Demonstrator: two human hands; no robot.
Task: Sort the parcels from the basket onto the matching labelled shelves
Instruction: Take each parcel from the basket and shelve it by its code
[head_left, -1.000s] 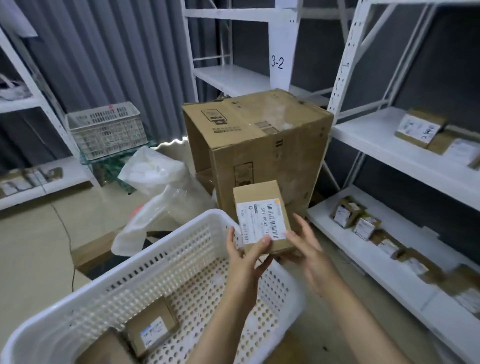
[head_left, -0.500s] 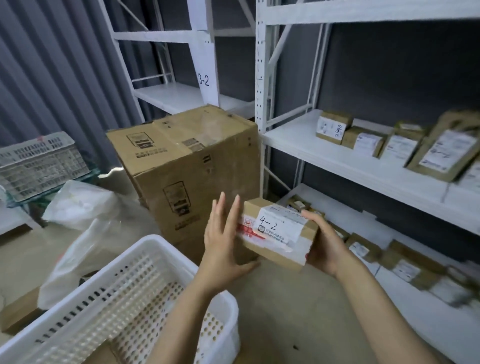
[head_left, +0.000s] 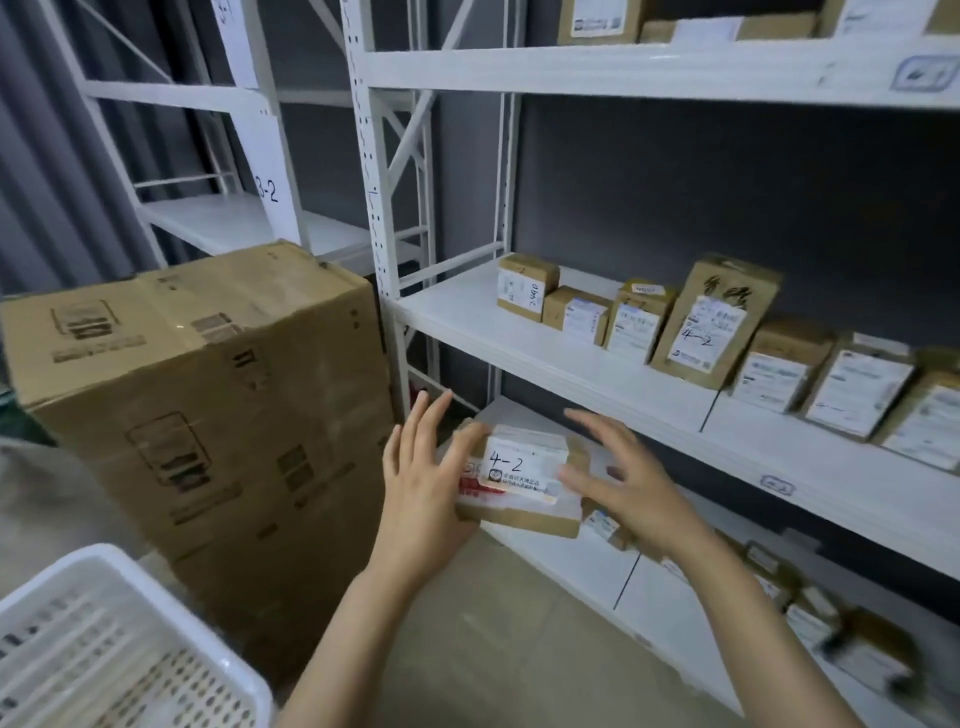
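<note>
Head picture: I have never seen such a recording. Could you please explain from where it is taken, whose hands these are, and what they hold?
No machine here: a person wears a camera on the head, which looks forward and down, so you see that person's own arms. The left hand presses flat on the left end of a parcel marked 4-2; the right hand holds its right end. Ahead is a white shelf with other parcels in a row. A carton stands at left, a white basket at bottom left.
</note>
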